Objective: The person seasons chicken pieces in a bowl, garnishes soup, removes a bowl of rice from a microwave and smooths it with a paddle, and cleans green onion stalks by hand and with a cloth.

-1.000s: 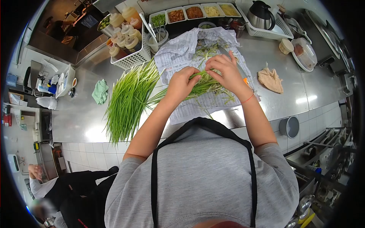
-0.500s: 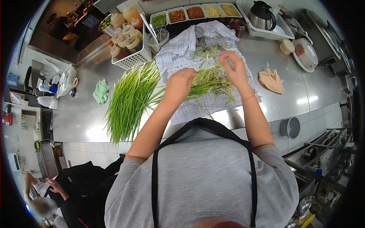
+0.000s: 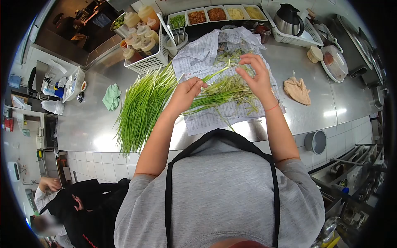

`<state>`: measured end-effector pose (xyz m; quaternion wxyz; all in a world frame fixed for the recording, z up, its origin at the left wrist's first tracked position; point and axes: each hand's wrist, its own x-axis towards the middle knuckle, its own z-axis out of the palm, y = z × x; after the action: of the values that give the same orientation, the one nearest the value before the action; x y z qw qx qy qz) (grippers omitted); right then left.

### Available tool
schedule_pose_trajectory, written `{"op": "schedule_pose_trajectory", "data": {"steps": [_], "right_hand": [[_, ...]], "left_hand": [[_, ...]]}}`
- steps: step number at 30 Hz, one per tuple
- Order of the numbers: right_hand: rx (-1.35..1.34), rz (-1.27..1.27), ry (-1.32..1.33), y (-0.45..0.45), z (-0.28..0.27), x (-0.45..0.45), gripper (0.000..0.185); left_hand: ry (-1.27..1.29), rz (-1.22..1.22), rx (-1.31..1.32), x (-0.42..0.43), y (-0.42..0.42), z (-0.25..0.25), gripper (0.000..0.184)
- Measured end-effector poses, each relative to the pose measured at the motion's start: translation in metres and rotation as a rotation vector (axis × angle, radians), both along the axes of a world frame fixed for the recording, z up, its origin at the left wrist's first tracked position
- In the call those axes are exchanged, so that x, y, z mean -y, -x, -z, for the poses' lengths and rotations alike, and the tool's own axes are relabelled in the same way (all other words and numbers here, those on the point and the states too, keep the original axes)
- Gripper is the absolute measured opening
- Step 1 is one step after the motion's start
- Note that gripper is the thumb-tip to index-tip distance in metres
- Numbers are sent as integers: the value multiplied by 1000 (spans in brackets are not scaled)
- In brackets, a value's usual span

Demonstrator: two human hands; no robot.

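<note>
My left hand (image 3: 187, 94) is closed around a few green chives (image 3: 217, 73), their pale ends pointing up and to the right. Near those ends is my right hand (image 3: 257, 77), thumb and fingers apart and curved, with nothing visible between them. Beneath both hands, crumpled newspaper (image 3: 198, 62) carries a loose heap of chives and yellowed trimmings (image 3: 235, 89). To the left of my left hand lies a large pile of long green chives (image 3: 142, 107), white ends toward the back.
A white basket of sauce bottles (image 3: 151, 62) stands back left, beside a tub of utensils (image 3: 175, 41). Food trays (image 3: 217, 14) line the back. A green cloth (image 3: 111, 97) lies left, a tan cloth (image 3: 297, 90) right. Another person (image 3: 82, 202) is at lower left.
My left hand has moved slightly left and down with the chives. My right hand has shifted a little, its fingers now spread apart. The person at lower left has changed posture.
</note>
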<state>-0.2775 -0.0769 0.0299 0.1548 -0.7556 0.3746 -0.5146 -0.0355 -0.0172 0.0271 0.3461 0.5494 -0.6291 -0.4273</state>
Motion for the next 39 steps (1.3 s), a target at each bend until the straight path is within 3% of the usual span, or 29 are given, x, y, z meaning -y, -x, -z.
{"op": "schedule_pose_trajectory", "data": {"steps": [5,9,14,17,19,25,33,35,39], "right_hand": [[-60,-183,48,-7,-17,-9,12],[-64,-258,-59,-3,-19,-10,10],[-43,-237,-90,-1,-20,-12,11],[-141,-189,-37,-4,-23,-14,10],[-304,-64,199,-9,-29,-20,9],[-368,-119,222,-13,-25,-16,10],[-267,-182,105,-16,-24,-18,5],[-246,-197,66,-16,-24,-18,5],[-311,-217,57,-15,-25,-21,8]], "left_hand": [[-262,175,-251,1,-3,-14,28],[-323,150,-340,-2,7,-25,24],[-105,142,-322,3,9,-12,13],[-114,133,-303,3,10,-16,14],[-122,145,-300,4,9,-15,14],[-127,155,-273,0,14,-21,20],[-179,123,-375,1,14,-18,16],[-7,94,-323,1,19,-17,15],[85,137,-204,-1,16,-20,16]]}}
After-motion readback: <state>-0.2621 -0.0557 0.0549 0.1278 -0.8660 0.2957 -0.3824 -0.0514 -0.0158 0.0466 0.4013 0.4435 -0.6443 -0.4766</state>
